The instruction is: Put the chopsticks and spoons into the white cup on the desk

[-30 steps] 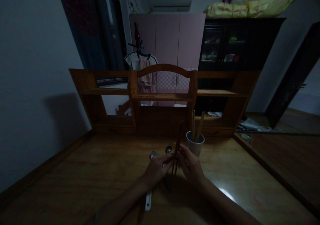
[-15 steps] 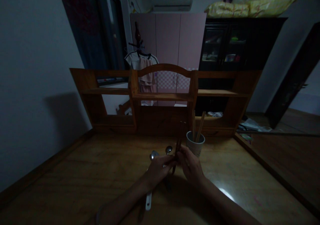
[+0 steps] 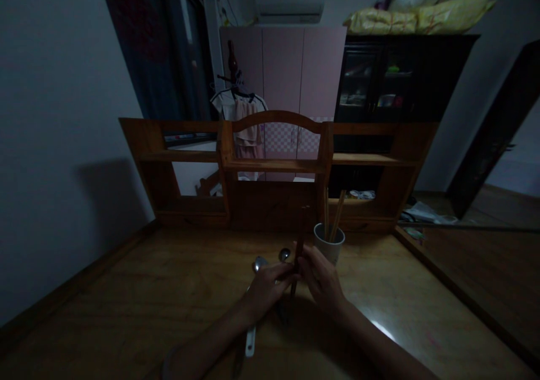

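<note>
Against a second ago, the lower ends of the slim, dark reddish-brown chopsticks (image 3: 300, 246) now sit together rather than apart, while both hands stay nearly in place. The pair stands roughly upright just left of the white, round-rimmed cup (image 3: 329, 250), pinched in the closely curled grip of the left hand (image 3: 266, 285) and the right hand (image 3: 322, 278). A loose pinch could let one stick slip past the other onto the brown wooden counter (image 3: 189, 290). The right hand is close beside the cup, so an outward swing could tip it with its light wooden chopsticks (image 3: 338, 214). Further left of the cup, a dropping left hand could nudge the flat, whitish handle (image 3: 250, 340) beneath
</note>
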Demonstrator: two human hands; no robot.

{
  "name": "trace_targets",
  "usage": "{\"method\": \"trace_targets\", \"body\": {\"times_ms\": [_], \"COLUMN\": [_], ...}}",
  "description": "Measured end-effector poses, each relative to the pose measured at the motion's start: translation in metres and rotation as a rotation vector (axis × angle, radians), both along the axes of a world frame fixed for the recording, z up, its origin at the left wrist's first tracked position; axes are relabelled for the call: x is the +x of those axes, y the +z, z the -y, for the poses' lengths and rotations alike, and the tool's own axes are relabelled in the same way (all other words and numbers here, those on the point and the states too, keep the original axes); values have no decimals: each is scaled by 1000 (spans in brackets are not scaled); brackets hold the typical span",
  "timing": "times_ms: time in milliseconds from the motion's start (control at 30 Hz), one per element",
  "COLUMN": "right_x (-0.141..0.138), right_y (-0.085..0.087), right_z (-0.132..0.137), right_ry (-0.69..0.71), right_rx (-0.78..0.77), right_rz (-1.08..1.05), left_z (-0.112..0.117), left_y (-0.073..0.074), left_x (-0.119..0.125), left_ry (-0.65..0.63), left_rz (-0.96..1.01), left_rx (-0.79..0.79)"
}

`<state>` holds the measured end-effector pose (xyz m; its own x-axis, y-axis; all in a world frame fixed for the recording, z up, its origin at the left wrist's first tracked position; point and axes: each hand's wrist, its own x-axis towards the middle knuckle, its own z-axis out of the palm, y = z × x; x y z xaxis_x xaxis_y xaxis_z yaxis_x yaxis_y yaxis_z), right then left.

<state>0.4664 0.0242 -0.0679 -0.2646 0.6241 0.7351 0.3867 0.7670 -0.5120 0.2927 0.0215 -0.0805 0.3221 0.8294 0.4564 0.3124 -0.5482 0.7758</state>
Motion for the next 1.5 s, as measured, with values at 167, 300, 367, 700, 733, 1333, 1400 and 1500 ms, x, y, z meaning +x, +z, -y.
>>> {"method": "trace_targets", "body": {"times_ms": [167,300,367,700,733,1333,1400,1500], "right_x": [0,0,1,-1,-1,-2,-2,-2], "right_y": [0,-1,-2,-2,-2,-2,-1,0], "right_z": [-1,-1,-1,0,0,1,1,2], "right_ry": [-5,-1,-6,13,15,22,25,30], "right_rx": [8,-17,-18,-6,0,-40,-41,-40], "right_rz": [-1,5,10,4,7,25,26,28], "left_z": [0,-1,-1,-1,-1,-1,-1,-2], "left_y": [-2,-3,-3,-6,-6,-7,-7,-8], "left_x": [1,0,-1,0,0,1,1,1], "left_ry": [17,16,20,24,27,18,15,6], "left_rz": [-23,-49,-79,-52,-54,-12,-4,-5], "left_rx": [-7,-17,-23,-16,-12,-27,-32,-40]}}
